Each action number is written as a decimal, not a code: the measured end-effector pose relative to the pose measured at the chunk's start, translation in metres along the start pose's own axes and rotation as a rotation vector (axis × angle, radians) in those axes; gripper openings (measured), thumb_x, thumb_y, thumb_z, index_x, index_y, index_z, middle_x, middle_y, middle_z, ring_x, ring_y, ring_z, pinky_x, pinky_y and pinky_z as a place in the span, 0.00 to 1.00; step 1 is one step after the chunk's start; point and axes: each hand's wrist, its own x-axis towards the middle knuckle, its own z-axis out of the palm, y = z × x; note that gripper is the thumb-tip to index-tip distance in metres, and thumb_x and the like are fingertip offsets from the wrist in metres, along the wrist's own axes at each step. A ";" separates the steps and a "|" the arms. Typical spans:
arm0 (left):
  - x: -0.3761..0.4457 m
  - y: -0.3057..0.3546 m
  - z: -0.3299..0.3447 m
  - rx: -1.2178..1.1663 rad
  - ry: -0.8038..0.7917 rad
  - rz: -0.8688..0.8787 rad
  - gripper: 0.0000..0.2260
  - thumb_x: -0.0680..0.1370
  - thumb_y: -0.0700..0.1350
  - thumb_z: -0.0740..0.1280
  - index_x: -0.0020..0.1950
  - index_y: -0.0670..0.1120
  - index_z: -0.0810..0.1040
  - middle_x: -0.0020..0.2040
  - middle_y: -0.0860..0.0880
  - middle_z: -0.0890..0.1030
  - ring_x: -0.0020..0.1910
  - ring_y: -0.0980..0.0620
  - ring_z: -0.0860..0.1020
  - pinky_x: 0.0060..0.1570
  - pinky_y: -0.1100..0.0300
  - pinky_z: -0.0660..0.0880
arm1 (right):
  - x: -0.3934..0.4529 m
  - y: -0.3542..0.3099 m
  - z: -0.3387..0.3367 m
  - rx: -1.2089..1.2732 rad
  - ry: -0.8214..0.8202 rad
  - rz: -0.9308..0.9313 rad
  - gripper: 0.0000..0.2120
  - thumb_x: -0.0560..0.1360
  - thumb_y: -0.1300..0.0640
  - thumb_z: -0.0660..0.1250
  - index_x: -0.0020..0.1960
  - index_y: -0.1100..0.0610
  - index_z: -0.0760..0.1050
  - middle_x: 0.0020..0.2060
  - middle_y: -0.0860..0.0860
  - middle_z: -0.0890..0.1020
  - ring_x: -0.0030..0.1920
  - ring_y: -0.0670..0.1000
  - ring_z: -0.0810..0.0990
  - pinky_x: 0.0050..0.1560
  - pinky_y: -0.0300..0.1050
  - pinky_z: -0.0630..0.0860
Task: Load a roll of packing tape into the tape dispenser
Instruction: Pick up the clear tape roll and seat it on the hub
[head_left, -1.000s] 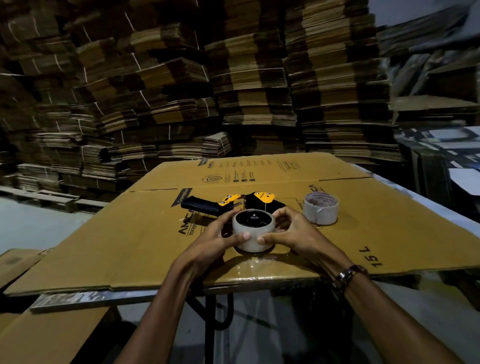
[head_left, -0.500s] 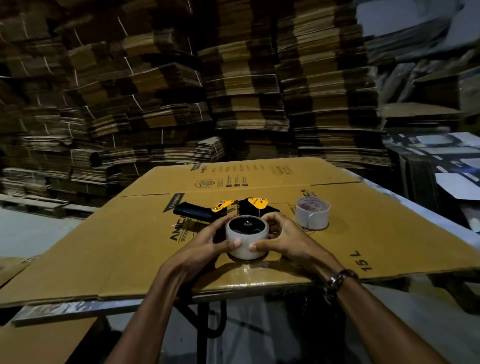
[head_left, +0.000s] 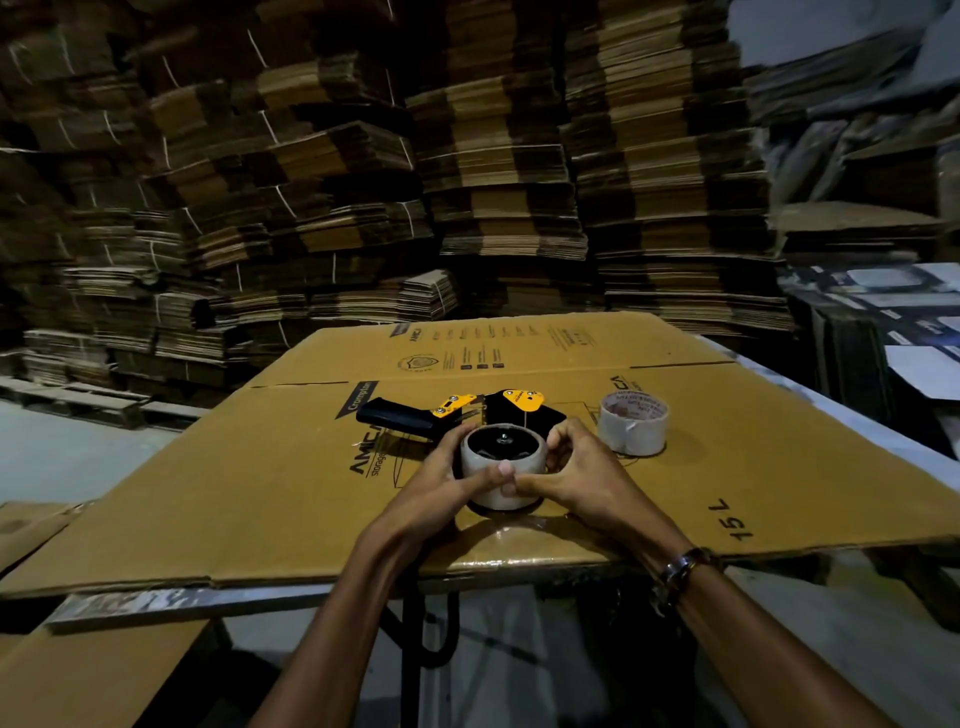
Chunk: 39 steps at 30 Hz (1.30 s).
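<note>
1. Tape roll (head_left: 503, 475) sits on its side over the black hub of the tape dispenser (head_left: 488, 415), near the near edge of the flattened cardboard sheet (head_left: 260, 493) covering the counter.
2. Left hand (head_left: 441, 486) cups the roll's left wall; its thumb lies across the near face, and its fingers (head_left: 460, 434) curl round the far-left rim.
3. Right hand (head_left: 582, 480) cups the right wall, thumb tip meeting the left thumb, fingers (head_left: 563, 434) curled at the far-right rim.
4. Dispenser's black handle points far-left.
5. A second roll (head_left: 632, 423) stands apart, far-right.
</note>
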 end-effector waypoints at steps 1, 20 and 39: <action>0.001 0.000 0.000 -0.009 0.005 -0.004 0.38 0.68 0.54 0.73 0.76 0.53 0.63 0.63 0.53 0.74 0.58 0.60 0.75 0.47 0.69 0.76 | 0.000 0.001 0.000 -0.003 0.005 -0.009 0.33 0.52 0.36 0.80 0.48 0.49 0.68 0.45 0.52 0.80 0.45 0.53 0.79 0.50 0.61 0.79; 0.006 -0.004 -0.007 -0.097 -0.019 -0.120 0.34 0.66 0.52 0.73 0.71 0.59 0.67 0.69 0.49 0.71 0.64 0.49 0.73 0.64 0.52 0.73 | 0.001 0.007 0.000 0.152 -0.027 -0.014 0.33 0.53 0.40 0.82 0.49 0.52 0.73 0.46 0.52 0.82 0.49 0.54 0.82 0.50 0.59 0.82; 0.011 -0.009 0.012 0.033 0.130 0.016 0.41 0.72 0.64 0.70 0.79 0.57 0.55 0.72 0.47 0.66 0.61 0.53 0.73 0.53 0.59 0.75 | 0.004 0.010 0.000 0.240 0.017 -0.064 0.26 0.56 0.41 0.82 0.45 0.55 0.79 0.45 0.57 0.86 0.51 0.59 0.85 0.55 0.63 0.81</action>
